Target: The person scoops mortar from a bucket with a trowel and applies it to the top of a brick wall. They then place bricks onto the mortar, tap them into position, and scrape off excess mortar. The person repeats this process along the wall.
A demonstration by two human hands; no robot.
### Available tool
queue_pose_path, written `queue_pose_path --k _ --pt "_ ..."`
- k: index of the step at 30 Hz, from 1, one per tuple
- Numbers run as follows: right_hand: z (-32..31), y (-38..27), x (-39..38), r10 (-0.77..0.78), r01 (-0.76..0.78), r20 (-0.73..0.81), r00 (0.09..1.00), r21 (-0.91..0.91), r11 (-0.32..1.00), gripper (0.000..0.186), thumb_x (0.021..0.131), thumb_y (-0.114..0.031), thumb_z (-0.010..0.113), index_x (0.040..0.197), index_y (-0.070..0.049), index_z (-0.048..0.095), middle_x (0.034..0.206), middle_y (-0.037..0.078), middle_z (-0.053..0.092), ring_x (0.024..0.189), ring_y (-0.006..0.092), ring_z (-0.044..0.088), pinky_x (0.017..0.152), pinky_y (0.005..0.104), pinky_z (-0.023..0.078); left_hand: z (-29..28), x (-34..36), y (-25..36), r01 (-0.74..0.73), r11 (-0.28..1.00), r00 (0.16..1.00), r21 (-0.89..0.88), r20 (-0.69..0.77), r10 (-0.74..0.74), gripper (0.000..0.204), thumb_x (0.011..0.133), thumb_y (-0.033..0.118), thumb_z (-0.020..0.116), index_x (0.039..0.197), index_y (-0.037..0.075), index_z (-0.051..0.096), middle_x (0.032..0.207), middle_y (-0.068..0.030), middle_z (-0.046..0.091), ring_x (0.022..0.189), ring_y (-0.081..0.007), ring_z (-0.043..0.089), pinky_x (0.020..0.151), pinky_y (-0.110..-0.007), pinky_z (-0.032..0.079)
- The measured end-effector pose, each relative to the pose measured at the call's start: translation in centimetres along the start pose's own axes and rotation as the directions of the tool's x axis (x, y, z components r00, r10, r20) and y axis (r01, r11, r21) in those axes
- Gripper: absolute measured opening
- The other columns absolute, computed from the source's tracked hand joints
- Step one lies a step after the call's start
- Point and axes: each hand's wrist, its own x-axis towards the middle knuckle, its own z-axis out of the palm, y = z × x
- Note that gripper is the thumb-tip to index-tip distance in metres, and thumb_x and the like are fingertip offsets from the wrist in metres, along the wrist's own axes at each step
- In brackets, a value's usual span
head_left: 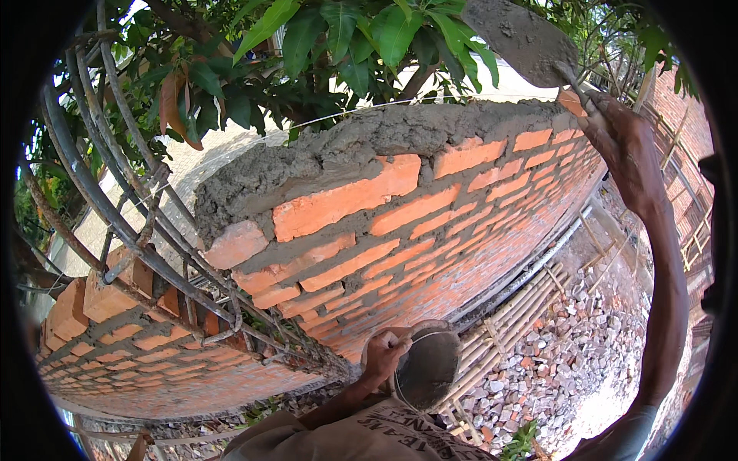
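Note:
My right hand (pixel 629 150) is raised at the upper right, its fingers wrapped round the handle of a trowel (pixel 526 42). Grey mortar coats the trowel's blade, which hangs over the far part of a brick wall (pixel 350 198). Along the wall's top runs a thick, rough bed of wet mortar (pixel 307 157). Low in the middle, my left hand (pixel 382 355) is closed on the edge of a bucket (pixel 427 370), close against my body. The bucket looks grey and mortar-smeared inside; whether I grip its rim or its handle is hard to tell.
Bent steel reinforcing bars (pixel 100 184) rise at the left, beside a second brick wall (pixel 115 346). A string (pixel 346 113) stretches over the mortar. Leafy branches (pixel 346 34) overhang the wall. Bamboo poles (pixel 503 326) and broken stones (pixel 557 361) lie below at right.

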Motion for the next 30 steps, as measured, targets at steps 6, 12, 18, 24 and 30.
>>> queue_pose_path --k 6,12,18,24,30 --pt "8.0 -5.3 -10.1 -0.292 0.278 -0.078 0.953 0.603 0.748 0.030 0.093 -0.016 0.066 0.114 0.005 0.061 0.088 0.018 0.064 0.064 0.0265 0.054 0.061 0.0398 0.045 0.9 0.1 0.5 -0.083 0.997 0.993 0.004 0.087 0.082 0.027 0.084 0.016 0.074 0.069 0.002 0.055 0.059 -0.0034 0.052 0.055 -0.0130 0.046 0.053 -0.035 0.039" --pt "15.1 -2.5 -11.2 0.142 -0.381 0.354 0.924 0.839 0.388 0.027 0.100 -0.025 0.059 0.098 0.002 0.062 0.069 0.006 0.060 0.057 0.0136 0.055 0.051 0.0305 0.043 1.4 -0.3 0.1 0.001 0.999 0.997 -0.047 0.078 0.003 0.038 0.081 0.020 0.079 0.064 0.001 0.051 0.057 -0.0059 0.047 0.052 -0.0185 0.046 0.053 -0.037 0.038" --pt "13.1 0.6 -13.6 0.309 -0.438 0.349 0.885 0.850 0.293 0.026 0.101 -0.027 0.057 0.095 -0.002 0.056 0.069 0.000 0.054 0.049 0.0072 0.048 0.044 0.0228 0.039 0.4 -0.7 0.4 -0.031 0.999 0.999 0.009 0.039 0.031 0.030 0.086 0.017 0.075 0.068 0.002 0.055 0.060 -0.0026 0.049 0.057 -0.0118 0.045 0.054 -0.035 0.040" --pt "4.6 1.7 -9.5 0.280 -0.473 0.384 0.880 0.645 0.600 0.042 0.099 -0.030 0.061 0.121 0.002 0.048 0.075 0.005 0.057 0.056 0.0117 0.055 0.047 0.0261 0.045 0.6 -1.1 0.6 0.004 1.000 0.999 -0.008 0.039 -0.004 0.029 0.085 0.015 0.075 0.068 0.002 0.054 0.061 -0.0043 0.050 0.056 -0.0139 0.047 0.054 -0.036 0.041" --pt "0.5 0.9 -2.6 0.059 -0.214 0.333 0.941 0.453 0.866 0.045 0.096 -0.039 0.063 0.112 0.001 0.051 0.071 0.008 0.059 0.051 0.0126 0.057 0.045 0.0268 0.046 0.7 -1.1 1.4 -0.026 0.998 0.999 0.055 0.043 0.024 0.030 0.085 0.016 0.074 0.068 0.002 0.054 0.060 -0.0065 0.049 0.055 -0.0156 0.047 0.054 -0.036 0.038"
